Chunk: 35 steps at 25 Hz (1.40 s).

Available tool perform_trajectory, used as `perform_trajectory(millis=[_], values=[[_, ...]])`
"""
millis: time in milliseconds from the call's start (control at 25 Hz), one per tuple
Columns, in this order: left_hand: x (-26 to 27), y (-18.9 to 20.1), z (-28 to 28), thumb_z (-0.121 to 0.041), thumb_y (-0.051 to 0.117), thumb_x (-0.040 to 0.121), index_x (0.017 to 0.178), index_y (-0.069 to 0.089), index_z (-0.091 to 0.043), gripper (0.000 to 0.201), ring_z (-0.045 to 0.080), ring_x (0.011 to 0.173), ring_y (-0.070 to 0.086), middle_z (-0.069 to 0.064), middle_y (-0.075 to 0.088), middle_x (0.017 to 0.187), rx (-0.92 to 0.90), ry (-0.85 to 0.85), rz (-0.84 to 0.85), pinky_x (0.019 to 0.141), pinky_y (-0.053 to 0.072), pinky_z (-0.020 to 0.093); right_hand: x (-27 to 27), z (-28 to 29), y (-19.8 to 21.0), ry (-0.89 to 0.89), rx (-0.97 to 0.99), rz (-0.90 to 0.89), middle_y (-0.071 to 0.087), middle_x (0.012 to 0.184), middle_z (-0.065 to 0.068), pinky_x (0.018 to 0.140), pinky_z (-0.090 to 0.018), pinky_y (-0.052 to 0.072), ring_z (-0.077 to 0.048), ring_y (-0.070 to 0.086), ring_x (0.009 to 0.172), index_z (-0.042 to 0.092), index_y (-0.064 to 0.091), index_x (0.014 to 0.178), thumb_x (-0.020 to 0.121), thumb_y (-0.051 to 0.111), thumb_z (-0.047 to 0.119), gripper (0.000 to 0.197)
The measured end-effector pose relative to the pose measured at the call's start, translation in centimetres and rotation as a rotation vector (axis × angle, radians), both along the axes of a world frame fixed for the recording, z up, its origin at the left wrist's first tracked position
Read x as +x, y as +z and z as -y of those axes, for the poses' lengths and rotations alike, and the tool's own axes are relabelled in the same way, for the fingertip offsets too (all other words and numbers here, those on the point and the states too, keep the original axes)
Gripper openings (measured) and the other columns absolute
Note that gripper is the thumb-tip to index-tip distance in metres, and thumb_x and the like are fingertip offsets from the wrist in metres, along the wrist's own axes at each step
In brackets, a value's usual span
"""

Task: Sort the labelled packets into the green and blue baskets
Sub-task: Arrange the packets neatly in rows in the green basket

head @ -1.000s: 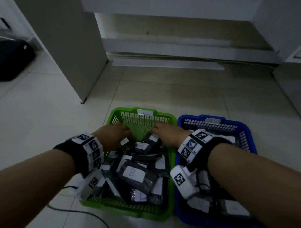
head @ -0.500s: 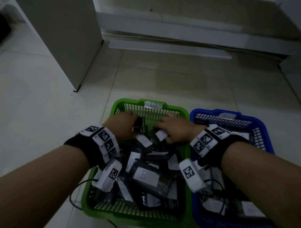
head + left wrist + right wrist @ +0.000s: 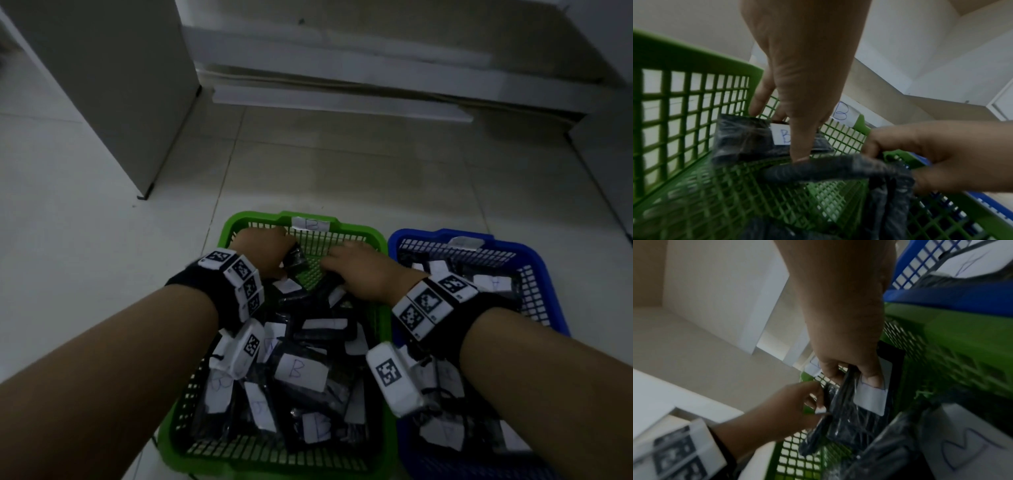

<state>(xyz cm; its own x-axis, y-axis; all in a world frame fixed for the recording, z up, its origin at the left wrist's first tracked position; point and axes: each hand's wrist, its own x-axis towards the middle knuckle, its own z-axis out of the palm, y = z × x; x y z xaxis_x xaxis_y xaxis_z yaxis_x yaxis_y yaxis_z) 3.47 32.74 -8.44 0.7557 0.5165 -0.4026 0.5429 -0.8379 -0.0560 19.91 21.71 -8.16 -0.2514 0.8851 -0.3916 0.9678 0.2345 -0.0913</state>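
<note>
The green basket (image 3: 359,230), tagged B on its far rim, holds several dark packets with white B labels (image 3: 301,371). The blue basket (image 3: 534,255) to its right holds more labelled packets. My left hand (image 3: 281,261) is at the green basket's far end and pinches a dark packet (image 3: 748,138) with a B label, thumb on top (image 3: 781,134). My right hand (image 3: 339,264) is beside it and grips another dark packet (image 3: 869,395) by its white label, thumb pressed on the label (image 3: 851,376). The two hands are close together above the basket's bare mesh floor.
A grey cabinet (image 3: 102,85) stands on the tiled floor at the far left. A low white ledge (image 3: 342,99) runs along the back wall. A thin cable (image 3: 154,442) lies by the green basket's near left corner.
Both hands have moved to the far end of the green basket. Each has taken hold of a dark packet and lifted it off the pile. The view has tilted down.
</note>
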Motion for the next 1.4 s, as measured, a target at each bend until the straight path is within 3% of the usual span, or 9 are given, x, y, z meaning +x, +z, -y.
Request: perform_trajectory(millis=[120,280,440,640,840,1080,1160,1240,1400], values=[[0.2,0.3,0.4,-0.030,0.058,0.088,0.116,0.054,-0.018,0.031,0.026,0.105,0.056,0.004,0.051,0.121,-0.020,-0.079,0.056,0.070,0.051,0.037,0.5,0.1,0.8,-0.112,0.001,-0.131,0.049,0.114,-0.012,0.078,-0.033,0.036,-0.029,0.049,0.105,0.014,0.052,0.125,0.088,0.059,0.013,0.038],[0.4,-0.2,0.5,-0.022,0.048,0.095,0.127,0.050,-0.018,0.033,0.026,0.117,0.049,0.005,0.047,0.129,-0.011,-0.048,0.036,0.077,0.049,0.038,0.6,0.2,1.8,-0.241,0.028,-0.144,0.049,0.109,-0.012,0.082,-0.035,0.042,-0.031,0.049,0.103,0.019,0.055,0.126,0.090,0.060,0.017,0.037],[0.4,-0.7,0.5,-0.022,0.045,0.096,0.130,0.046,-0.015,0.035,0.027,0.122,0.043,0.007,0.042,0.136,0.026,-0.048,0.019,0.085,0.049,0.040,0.2,0.8,1.4,-0.293,0.146,-0.162,0.051,0.114,-0.014,0.086,-0.036,0.041,-0.034,0.049,0.106,0.016,0.058,0.125,0.090,0.058,0.013,0.035],[0.1,-0.9,0.1,-0.023,0.053,0.091,0.128,0.047,-0.018,0.038,0.026,0.118,0.046,0.006,0.045,0.131,0.025,-0.061,-0.039,0.080,0.052,0.040,0.7,0.8,1.5,-0.405,0.188,-0.245,0.051,0.113,-0.012,0.083,-0.036,0.040,-0.033,0.048,0.106,0.014,0.056,0.123,0.092,0.056,0.015,0.031],[-0.2,-1.3,0.3,-0.021,0.048,0.094,0.124,0.051,-0.014,0.031,0.029,0.110,0.052,0.010,0.046,0.125,0.025,-0.016,-0.110,0.075,0.051,0.040,0.6,0.9,2.4,-0.504,0.340,-0.207,0.052,0.110,-0.016,0.079,-0.038,0.044,-0.033,0.049,0.101,0.010,0.054,0.120,0.090,0.055,0.014,0.030],[-1.8,-1.9,0.8,-0.024,0.051,0.092,0.121,0.052,-0.008,0.033,0.032,0.100,0.056,0.015,0.041,0.125,-0.022,0.020,-0.058,0.083,0.052,0.044,-0.9,0.5,1.3,-0.570,0.228,-0.228,0.055,0.113,-0.019,0.082,-0.035,0.043,-0.035,0.054,0.103,0.005,0.054,0.119,0.089,0.055,0.008,0.031],[-2.0,-1.8,1.1,-0.027,0.052,0.092,0.122,0.053,-0.012,0.034,0.031,0.098,0.058,0.012,0.037,0.131,-0.043,-0.007,-0.030,0.080,0.054,0.043,-0.4,0.1,1.4,-0.665,0.172,-0.262,0.046,0.119,-0.019,0.081,-0.033,0.045,-0.036,0.056,0.098,0.005,0.054,0.121,0.091,0.053,0.011,0.030],[-2.1,-1.7,1.5,-0.030,0.052,0.091,0.122,0.052,-0.019,0.033,0.030,0.110,0.052,0.006,0.030,0.142,-0.035,-0.074,-0.022,0.079,0.055,0.043,-0.1,-0.2,1.5,-0.716,0.109,-0.257,0.037,0.125,-0.018,0.079,-0.031,0.045,-0.036,0.057,0.093,0.004,0.055,0.120,0.093,0.054,0.017,0.030],[-1.9,-1.8,1.4,-0.030,0.049,0.094,0.126,0.049,-0.027,0.033,0.025,0.121,0.048,-0.006,0.029,0.150,-0.051,-0.144,-0.063,0.083,0.053,0.043,-0.4,0.1,0.7,-0.708,0.141,-0.221,0.042,0.121,-0.016,0.080,-0.031,0.042,-0.033,0.054,0.099,0.002,0.060,0.111,0.092,0.057,0.014,0.023]])
